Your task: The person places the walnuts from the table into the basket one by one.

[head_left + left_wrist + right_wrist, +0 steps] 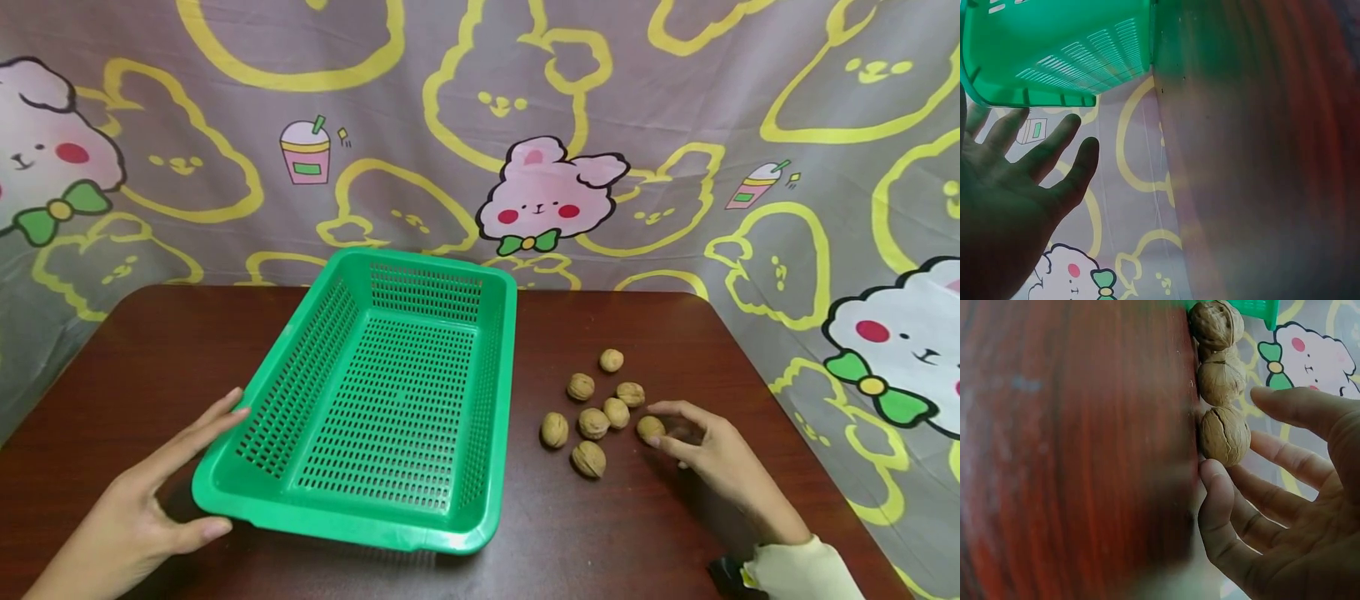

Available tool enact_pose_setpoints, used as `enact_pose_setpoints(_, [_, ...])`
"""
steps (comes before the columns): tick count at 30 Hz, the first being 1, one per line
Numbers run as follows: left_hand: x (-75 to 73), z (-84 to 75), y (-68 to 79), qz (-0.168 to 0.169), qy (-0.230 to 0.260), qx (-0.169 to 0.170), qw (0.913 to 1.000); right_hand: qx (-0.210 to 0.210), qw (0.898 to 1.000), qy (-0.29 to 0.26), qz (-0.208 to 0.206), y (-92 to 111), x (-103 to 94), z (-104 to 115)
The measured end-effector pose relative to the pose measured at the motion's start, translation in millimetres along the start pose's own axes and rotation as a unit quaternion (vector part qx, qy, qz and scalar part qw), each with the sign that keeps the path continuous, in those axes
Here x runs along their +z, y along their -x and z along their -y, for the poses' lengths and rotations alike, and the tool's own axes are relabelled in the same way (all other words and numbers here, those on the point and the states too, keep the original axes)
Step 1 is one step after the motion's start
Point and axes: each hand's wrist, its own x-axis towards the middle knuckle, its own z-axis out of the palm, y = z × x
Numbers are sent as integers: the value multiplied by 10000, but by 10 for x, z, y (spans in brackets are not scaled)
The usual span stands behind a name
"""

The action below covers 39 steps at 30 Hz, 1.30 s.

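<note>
A green plastic basket (352, 533) with slotted walls and floor sits on the table, nothing inside it. At its near left corner my left hand (146, 500) is spread, fingertips by the rim and thumb below. The left wrist view shows those fingers (1072, 128) straight, close under the basket (1054, 50). On the right, my right hand (712, 454) surrounds one walnut (650, 429) loosely. In the right wrist view, the thumb (1291, 406) stands apart from this walnut (1225, 435), with the other fingers bent beside it. Several walnuts (593, 423) lie loose between basket and hand.
The dark red-brown wooden table (600, 533) has its far edge against a patterned cloth backdrop (420, 125). One walnut (611, 360) lies farthest back in the group. A dark strap (726, 577) shows at my right sleeve.
</note>
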Motion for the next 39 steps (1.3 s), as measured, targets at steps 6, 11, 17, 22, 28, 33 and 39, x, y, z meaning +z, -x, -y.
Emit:
enact_pose_setpoints(6, [2, -1, 4, -59, -45, 84, 9999, -41, 9996, -280, 81, -15, -1, -30])
enact_pose_setpoints(11, [-3, -16, 11, -47, -199, -79, 9998, -36, 9995, -291, 133, -27, -1, -26])
enact_pose_setpoints(17, [9, 20, 19, -31, -236, -157, 9996, -31, 9996, -209, 168, -40, 5, -45])
enact_pose_setpoints(22, [17, 57, 33, -24, -195, -200, 9996, -88, 9997, -161, 159, -43, 26, -68])
enact_pose_setpoints(28, [16, 39, 28, -30, -240, -215, 9995, -143, 9998, -62, 144, -48, 24, -78])
enact_pose_setpoints(33, [12, 4, 22, -8, -229, -234, 9995, -145, 9998, -22, 129, -55, 19, -71])
enact_pose_setpoints(39, [6, 6, 19, -3, -238, -232, 9994, -110, 9999, 36, 93, -48, 22, -59])
